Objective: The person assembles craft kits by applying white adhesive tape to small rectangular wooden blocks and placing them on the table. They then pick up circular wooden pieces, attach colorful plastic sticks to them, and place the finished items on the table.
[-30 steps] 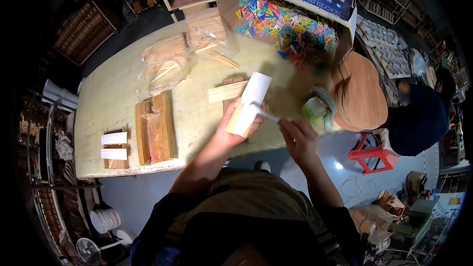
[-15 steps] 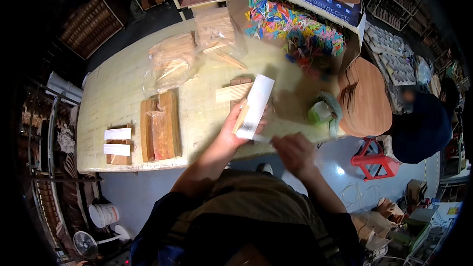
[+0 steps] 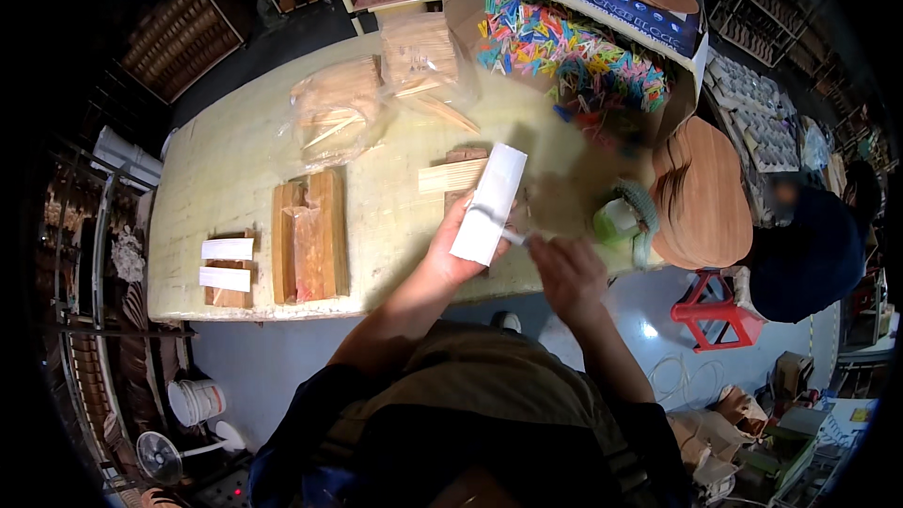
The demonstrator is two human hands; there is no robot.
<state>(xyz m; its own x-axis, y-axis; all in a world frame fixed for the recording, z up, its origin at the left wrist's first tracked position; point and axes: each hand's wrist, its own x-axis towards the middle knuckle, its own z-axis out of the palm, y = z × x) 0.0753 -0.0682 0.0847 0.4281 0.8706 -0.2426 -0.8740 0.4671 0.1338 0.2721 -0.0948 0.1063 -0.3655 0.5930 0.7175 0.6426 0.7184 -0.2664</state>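
Note:
My left hand is closed around a flat bundle of wooden strips, its white face tilted up above the table's front edge. My right hand, smeared by motion, grips a thin, pale-tipped tool whose kind I cannot make out. The tip is at the right edge of the bundle. Just behind the left hand, light wooden strips lie across a small brown block. Farther left, two white-faced pieces rest on a wooden support beside a grooved wooden form.
Clear bags of wooden strips lie at the back. A carton of coloured clips stands back right, near stacked curved wooden panels and a green container with a cloth. A person in dark clothing and a red stool are at right.
The bundle has turned so its white face shows more squarely and its wooden side is hidden. The tool's tip has moved up along the bundle's right edge.

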